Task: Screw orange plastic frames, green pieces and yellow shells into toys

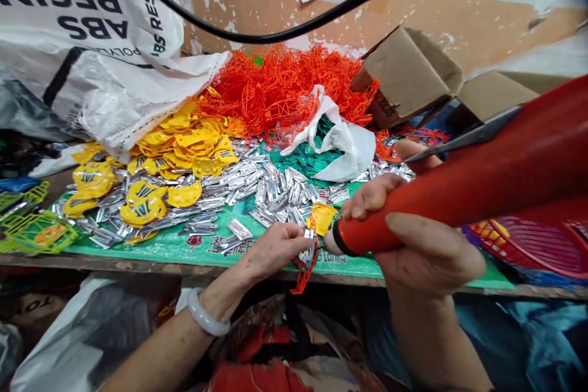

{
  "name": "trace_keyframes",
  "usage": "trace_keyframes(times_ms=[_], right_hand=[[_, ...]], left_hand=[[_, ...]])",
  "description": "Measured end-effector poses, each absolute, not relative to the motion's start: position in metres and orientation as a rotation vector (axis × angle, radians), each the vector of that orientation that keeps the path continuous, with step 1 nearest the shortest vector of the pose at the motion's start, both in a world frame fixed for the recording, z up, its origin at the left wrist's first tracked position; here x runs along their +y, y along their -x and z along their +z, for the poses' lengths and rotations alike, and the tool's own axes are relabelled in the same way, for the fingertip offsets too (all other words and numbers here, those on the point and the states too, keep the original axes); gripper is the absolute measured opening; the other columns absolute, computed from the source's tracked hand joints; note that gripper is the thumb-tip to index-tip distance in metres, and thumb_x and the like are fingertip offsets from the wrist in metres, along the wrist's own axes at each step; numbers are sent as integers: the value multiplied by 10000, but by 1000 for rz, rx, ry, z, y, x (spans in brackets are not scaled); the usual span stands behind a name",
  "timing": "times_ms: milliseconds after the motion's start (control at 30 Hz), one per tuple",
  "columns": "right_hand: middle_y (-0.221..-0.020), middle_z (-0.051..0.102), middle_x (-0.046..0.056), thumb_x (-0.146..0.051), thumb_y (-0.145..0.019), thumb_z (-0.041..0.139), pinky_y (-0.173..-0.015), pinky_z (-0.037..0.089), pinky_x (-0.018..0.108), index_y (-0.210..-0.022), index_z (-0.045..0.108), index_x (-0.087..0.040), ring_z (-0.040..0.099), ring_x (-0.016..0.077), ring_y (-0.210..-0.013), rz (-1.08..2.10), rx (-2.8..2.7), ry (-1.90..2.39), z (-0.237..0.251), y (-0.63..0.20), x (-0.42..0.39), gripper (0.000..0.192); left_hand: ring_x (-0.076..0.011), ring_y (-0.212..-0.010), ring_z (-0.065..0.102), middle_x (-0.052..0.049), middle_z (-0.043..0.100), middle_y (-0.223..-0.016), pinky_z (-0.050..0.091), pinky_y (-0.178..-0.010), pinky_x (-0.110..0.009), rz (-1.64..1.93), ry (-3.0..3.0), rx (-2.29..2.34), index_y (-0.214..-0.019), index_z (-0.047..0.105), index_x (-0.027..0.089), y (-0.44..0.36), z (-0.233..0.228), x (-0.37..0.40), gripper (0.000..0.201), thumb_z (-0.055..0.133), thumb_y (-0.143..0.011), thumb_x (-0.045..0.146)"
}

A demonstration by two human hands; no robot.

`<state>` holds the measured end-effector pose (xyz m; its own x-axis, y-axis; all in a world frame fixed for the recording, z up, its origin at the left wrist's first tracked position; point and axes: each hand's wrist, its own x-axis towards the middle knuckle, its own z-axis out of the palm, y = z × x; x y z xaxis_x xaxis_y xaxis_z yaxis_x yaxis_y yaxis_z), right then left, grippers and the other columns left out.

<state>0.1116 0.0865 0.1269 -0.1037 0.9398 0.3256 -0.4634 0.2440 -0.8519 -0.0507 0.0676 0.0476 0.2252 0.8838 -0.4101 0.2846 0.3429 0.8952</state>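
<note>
Left hand (271, 251) pinching silver piece (307, 246) with orange frame (305, 272) | right hand (422, 245) gripping red tool (463, 190) | over worktop (174, 248)

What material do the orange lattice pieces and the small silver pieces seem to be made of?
Orange lattice pieces: probably moulded plastic, matte; thin, evenly coloured struts. Small silver pieces: shiny and mirror-like, so metal or chrome-plated plastic; the view cannot settle which.

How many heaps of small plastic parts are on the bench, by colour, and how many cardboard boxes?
Orange heap: 1
Yellow heap: 1
Silver heap: 1
Cardboard boxes: 2
Total: 5
</note>
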Motion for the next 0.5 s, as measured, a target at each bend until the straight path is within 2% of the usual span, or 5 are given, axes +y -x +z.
trace_keyframes(times_ms=[200,500], right_hand=[[-689,568,-20,-261,-637,759,-631,490,351,-874,631,-267,555,161,-612,1345,-1102,602,120,-101,89,270],[-702,585,-28,-221,-660,735,-651,493,344,-979,612,-300,568,159,-629,1354,-1118,582,114,-100,85,351]], left_hand=[[-95,-478,382,70,376,-511,275,-471,-224,619,-1185,1280,-543,454,192,50,48,67,248,547,-726,331],[-101,-505,421,61,436,-550,331,-500,-226,668,-1156,1227,-586,503,183,48,41,67,195,534,-715,326]])
